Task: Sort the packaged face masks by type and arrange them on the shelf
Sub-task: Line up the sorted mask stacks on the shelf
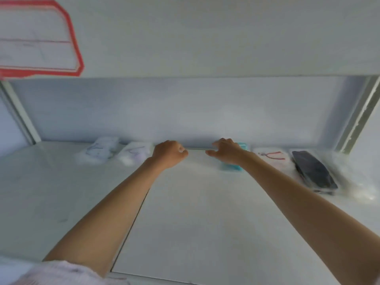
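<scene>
Several packaged face masks lie in a row along the back of the white shelf [195,212]. From the left come a white pack [100,151], a pale lilac pack [134,154], a teal pack [231,166], a white pack with red ear loops [271,158] and a black mask in a clear bag [313,171]. My left hand [169,153] is curled in the gap between the lilac and teal packs, with nothing visible in it. My right hand [226,152] rests on the teal pack with loose fingers and covers most of it.
The back wall [185,112] stands just behind the packs. An upper shelf front [205,38] with a red-bordered label [39,38] hangs overhead. Metal uprights [357,114] frame both sides. A seam [131,227] runs front to back through the shelf board.
</scene>
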The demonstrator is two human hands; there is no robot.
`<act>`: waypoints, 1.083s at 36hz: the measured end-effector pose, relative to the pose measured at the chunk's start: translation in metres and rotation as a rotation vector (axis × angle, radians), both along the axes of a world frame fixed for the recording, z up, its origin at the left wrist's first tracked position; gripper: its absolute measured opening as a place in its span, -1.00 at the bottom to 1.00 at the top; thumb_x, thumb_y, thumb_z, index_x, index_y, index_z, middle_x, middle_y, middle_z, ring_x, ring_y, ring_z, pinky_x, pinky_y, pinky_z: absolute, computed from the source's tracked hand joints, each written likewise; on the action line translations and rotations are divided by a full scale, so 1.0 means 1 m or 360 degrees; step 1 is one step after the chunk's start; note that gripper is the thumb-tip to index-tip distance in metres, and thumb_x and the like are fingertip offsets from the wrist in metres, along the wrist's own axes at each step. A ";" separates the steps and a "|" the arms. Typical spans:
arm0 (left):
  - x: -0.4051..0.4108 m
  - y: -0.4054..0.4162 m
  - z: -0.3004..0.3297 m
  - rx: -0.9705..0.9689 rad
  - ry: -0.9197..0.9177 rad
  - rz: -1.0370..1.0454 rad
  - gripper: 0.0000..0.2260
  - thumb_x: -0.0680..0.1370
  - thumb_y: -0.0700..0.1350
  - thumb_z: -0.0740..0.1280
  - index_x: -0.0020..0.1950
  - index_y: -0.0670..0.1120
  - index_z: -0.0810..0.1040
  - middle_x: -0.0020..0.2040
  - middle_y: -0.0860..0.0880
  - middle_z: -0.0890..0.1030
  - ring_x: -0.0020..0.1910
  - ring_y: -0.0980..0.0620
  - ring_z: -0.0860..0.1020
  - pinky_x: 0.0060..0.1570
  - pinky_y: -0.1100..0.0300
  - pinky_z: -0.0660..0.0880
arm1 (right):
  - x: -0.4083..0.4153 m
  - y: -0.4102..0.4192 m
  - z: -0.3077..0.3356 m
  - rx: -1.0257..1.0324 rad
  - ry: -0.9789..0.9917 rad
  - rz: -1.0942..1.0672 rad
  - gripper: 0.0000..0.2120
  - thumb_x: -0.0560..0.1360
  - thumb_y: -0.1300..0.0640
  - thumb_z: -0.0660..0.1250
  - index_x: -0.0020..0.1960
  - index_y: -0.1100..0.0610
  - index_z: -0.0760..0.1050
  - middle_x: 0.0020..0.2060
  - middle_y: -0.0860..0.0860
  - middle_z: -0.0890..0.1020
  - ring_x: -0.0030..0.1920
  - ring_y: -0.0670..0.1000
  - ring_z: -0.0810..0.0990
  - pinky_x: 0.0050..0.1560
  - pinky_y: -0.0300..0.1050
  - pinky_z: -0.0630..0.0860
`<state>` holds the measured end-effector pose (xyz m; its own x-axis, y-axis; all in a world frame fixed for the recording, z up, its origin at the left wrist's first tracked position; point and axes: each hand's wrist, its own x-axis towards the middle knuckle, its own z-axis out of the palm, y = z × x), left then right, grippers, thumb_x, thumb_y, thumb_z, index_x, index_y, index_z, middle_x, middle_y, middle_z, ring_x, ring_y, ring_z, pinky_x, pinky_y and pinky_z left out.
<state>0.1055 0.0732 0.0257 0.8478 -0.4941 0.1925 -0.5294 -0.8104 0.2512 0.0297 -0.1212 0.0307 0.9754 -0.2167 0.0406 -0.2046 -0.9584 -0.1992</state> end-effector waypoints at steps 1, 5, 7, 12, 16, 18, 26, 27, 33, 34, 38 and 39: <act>0.007 0.016 0.000 -0.0024 0.0020 0.0030 -0.76 0.51 0.04 0.20 -0.28 -0.07 0.46 -0.29 -0.07 0.55 -0.23 -0.11 0.53 -0.24 0.17 0.38 | 0.009 0.014 -0.003 0.0022 0.0012 0.0004 -0.46 0.58 -0.20 0.13 0.42 0.11 0.34 0.39 0.14 0.38 0.39 0.19 0.28 0.33 0.04 0.27; 0.044 0.078 -0.007 -0.0101 0.0073 0.0149 -0.76 0.53 0.02 0.21 -0.13 -0.13 0.53 -0.27 -0.01 0.54 -0.21 -0.05 0.48 -0.20 0.17 0.37 | 0.042 0.069 -0.012 0.0179 0.0041 -0.0038 -0.43 0.57 -0.21 0.14 0.36 0.20 0.41 0.37 0.18 0.40 0.40 0.22 0.29 0.37 0.07 0.27; 0.064 0.105 -0.009 -0.0115 0.0067 0.0189 -0.76 0.55 -0.01 0.22 -0.10 -0.16 0.55 -0.12 -0.08 0.63 -0.12 -0.10 0.51 -0.14 0.16 0.39 | 0.055 0.095 -0.016 0.0323 0.0028 -0.0053 -0.44 0.58 -0.18 0.15 0.32 0.25 0.45 0.34 0.19 0.44 0.38 0.21 0.33 0.34 0.04 0.31; 0.116 0.149 -0.015 -0.0197 0.0159 0.0288 -0.76 0.59 -0.08 0.16 -0.16 -0.20 0.48 0.05 -0.32 0.57 0.04 -0.24 0.53 -0.12 0.08 0.36 | 0.094 0.146 -0.029 0.0631 0.0011 -0.0112 -0.56 0.61 -0.10 0.13 0.08 0.28 0.51 0.12 0.20 0.56 0.21 0.17 0.49 0.08 -0.10 0.37; 0.140 0.163 -0.021 -0.0150 0.0369 0.0338 -0.63 0.65 -0.09 0.09 0.27 -0.32 0.48 0.28 -0.33 0.50 0.27 -0.25 0.46 0.17 0.04 0.38 | 0.121 0.173 -0.044 0.0796 0.0044 -0.0247 -0.55 0.61 -0.10 0.08 0.08 0.28 0.49 0.12 0.21 0.54 0.22 0.18 0.48 0.03 -0.11 0.32; 0.149 0.167 -0.028 -0.0094 0.0466 0.0354 -0.61 0.67 -0.07 0.07 0.34 -0.32 0.42 0.34 -0.32 0.46 0.32 -0.25 0.43 0.24 0.05 0.36 | 0.133 0.184 -0.053 0.0934 0.0028 -0.0339 -0.51 0.60 -0.10 0.09 0.22 0.30 0.45 0.19 0.20 0.51 0.22 0.16 0.47 0.07 -0.10 0.32; 0.182 0.168 -0.032 -0.0130 0.0602 0.0374 -0.60 0.69 -0.11 0.00 0.41 -0.32 0.37 0.40 -0.32 0.39 0.37 -0.24 0.39 0.29 0.06 0.32 | 0.181 0.210 -0.069 0.1424 -0.0123 -0.0622 -0.68 0.60 -0.10 0.10 -0.19 0.11 0.34 -0.11 0.11 0.35 -0.09 0.04 0.35 -0.05 -0.16 0.26; 0.186 0.166 -0.032 -0.0152 0.0653 0.0375 -0.58 0.68 -0.08 0.02 0.39 -0.32 0.38 0.39 -0.31 0.41 0.36 -0.23 0.40 0.27 0.08 0.34 | 0.186 0.209 -0.071 0.1475 -0.0138 -0.0665 -0.67 0.59 -0.11 0.10 -0.24 0.08 0.28 -0.17 0.07 0.34 -0.17 0.03 0.34 -0.08 -0.16 0.28; 0.223 0.164 -0.050 -0.0390 0.0919 0.0423 -0.57 0.59 0.03 0.16 0.25 -0.28 0.51 0.20 -0.30 0.56 0.03 -0.22 0.59 -0.06 0.10 0.50 | 0.199 0.216 -0.070 0.1874 -0.0140 -0.0701 -0.58 0.62 -0.06 0.10 0.31 0.22 0.37 0.04 0.07 0.42 0.00 0.10 0.44 0.04 -0.07 0.36; 0.223 0.164 -0.052 -0.0391 0.0942 0.0420 -0.59 0.59 0.02 0.18 0.22 -0.28 0.52 0.16 -0.29 0.58 -0.07 -0.20 0.59 -0.15 0.13 0.48 | 0.202 0.218 -0.070 0.1897 -0.0140 -0.0691 -0.56 0.63 -0.06 0.10 0.32 0.24 0.38 0.04 0.07 0.42 -0.01 0.09 0.44 0.03 -0.07 0.36; 0.213 0.158 -0.047 -0.0313 0.0972 0.0386 -0.64 0.57 0.03 0.28 0.20 -0.23 0.53 0.11 -0.21 0.58 -0.02 -0.14 0.57 -0.07 0.10 0.48 | 0.210 0.224 -0.070 0.1937 -0.0206 -0.0682 -0.57 0.63 -0.05 0.09 0.29 0.26 0.41 -0.03 0.10 0.41 -0.21 0.03 0.42 -0.04 -0.09 0.35; 0.210 0.156 -0.045 -0.0288 0.1002 0.0359 -0.66 0.57 0.03 0.29 0.19 -0.20 0.52 0.10 -0.20 0.55 0.03 -0.12 0.56 -0.05 0.12 0.44 | 0.212 0.225 -0.071 0.1926 -0.0202 -0.0689 -0.57 0.62 -0.06 0.09 0.29 0.24 0.41 -0.06 0.10 0.43 -0.20 0.05 0.44 -0.03 -0.08 0.37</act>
<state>0.3156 0.2288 -0.0193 0.9035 -0.2992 -0.3070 -0.0620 -0.7998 0.5971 0.2417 0.1038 -0.0398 0.8206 -0.4766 -0.3155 -0.3673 -0.0168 -0.9300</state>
